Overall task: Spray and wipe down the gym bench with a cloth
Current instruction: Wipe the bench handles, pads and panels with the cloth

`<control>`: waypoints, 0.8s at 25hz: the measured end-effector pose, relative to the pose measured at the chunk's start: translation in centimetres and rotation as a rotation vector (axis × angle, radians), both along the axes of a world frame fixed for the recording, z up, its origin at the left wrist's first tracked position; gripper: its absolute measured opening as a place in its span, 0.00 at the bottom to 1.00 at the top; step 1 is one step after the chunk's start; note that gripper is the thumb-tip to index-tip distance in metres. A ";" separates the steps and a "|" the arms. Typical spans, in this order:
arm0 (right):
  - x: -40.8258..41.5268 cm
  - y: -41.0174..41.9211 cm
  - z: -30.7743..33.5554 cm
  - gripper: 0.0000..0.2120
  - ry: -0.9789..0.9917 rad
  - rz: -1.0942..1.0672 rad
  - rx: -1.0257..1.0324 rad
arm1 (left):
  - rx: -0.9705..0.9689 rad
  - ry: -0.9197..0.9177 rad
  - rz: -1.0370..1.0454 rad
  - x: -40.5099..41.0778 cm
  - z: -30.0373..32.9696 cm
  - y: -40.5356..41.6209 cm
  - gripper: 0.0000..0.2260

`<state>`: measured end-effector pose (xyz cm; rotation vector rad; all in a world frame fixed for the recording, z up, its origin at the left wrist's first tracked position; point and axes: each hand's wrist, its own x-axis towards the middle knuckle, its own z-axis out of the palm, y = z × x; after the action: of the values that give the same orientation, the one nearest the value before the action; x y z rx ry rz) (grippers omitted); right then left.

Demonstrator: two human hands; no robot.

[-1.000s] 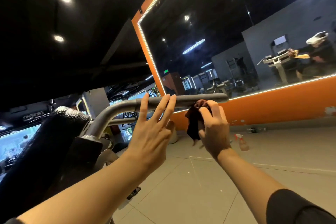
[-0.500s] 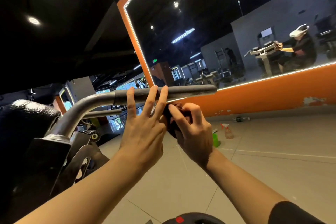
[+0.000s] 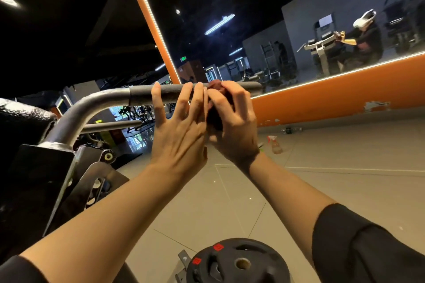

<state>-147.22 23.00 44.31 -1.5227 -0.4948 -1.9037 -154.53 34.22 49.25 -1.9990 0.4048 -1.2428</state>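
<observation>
The dark red cloth [image 3: 216,103] is wrapped on the bench's handle bar [image 3: 142,93], clenched in the right hand [image 3: 232,126]. Beside it, the left hand [image 3: 179,131] lies open-fingered on the bar. Wiping looks underway; the black pad [image 3: 20,112] left of the bar may remain. Beyond the bar, a spray bottle [image 3: 274,145] stands on the tiled floor [image 3: 345,167] before the orange-framed mirror [image 3: 253,18].

Both forearms are raised forward. The left hand [image 3: 178,131] is held flat, fingers [image 3: 158,103] spread and extended upward. The right hand [image 3: 234,122] is curled closed, touching the left.
</observation>
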 end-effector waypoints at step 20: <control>5.2 -4.4 -2.9 0.13 0.155 -0.057 0.216 | 0.006 -0.097 -0.065 2.9 -1.5 0.1 0.38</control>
<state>-142.00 18.60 41.41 -1.5395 -0.1722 -1.7988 -151.59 34.29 47.72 -1.9254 0.4281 -1.3709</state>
